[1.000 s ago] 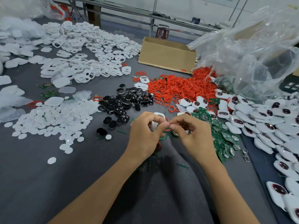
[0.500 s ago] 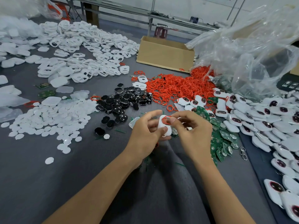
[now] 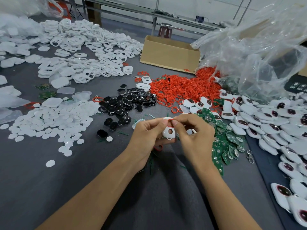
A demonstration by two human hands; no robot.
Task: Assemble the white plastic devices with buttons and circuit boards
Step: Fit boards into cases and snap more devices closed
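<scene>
The white shell had turned face-out. Left hand gripped it; right hand pinched the red ring, probably seating it.

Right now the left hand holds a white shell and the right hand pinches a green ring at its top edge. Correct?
Not quite: the ring is red, not green. The head view shows the left hand holding the white shell while the right hand pinches the red ring at its top edge.
</scene>
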